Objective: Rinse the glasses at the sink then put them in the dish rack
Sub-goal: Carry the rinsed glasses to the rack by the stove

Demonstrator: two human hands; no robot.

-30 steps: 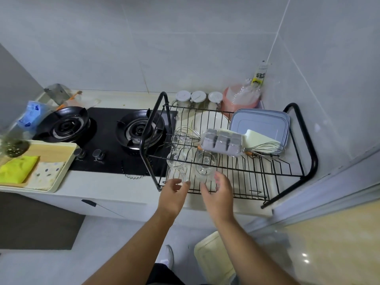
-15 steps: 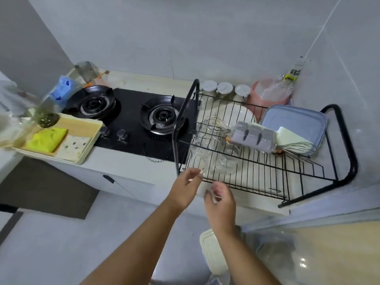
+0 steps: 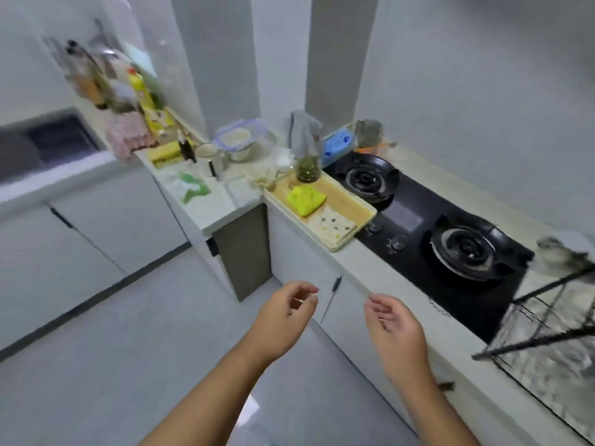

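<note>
Far left, the dark sink (image 3: 61, 140) lies beyond a crowded counter (image 3: 212, 207) and a tray (image 3: 339, 192) of cloths. Mid-room, the left hand (image 3: 283, 313) and right hand (image 3: 394, 326) hang over the floor, fingers loosely curled, holding nothing. Past the stove (image 3: 405, 217), the dish rack (image 3: 541, 341) blurs at the right edge; I can't pick out glasses in it. This looks like a gap between loads, so the next move is probably finding another glass and carrying it to the sink.

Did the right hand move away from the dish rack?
Yes. The right hand was at the front edge of the dish rack. Now it hangs well to the left of the rack, in front of the gas stove, and holds nothing.
</note>
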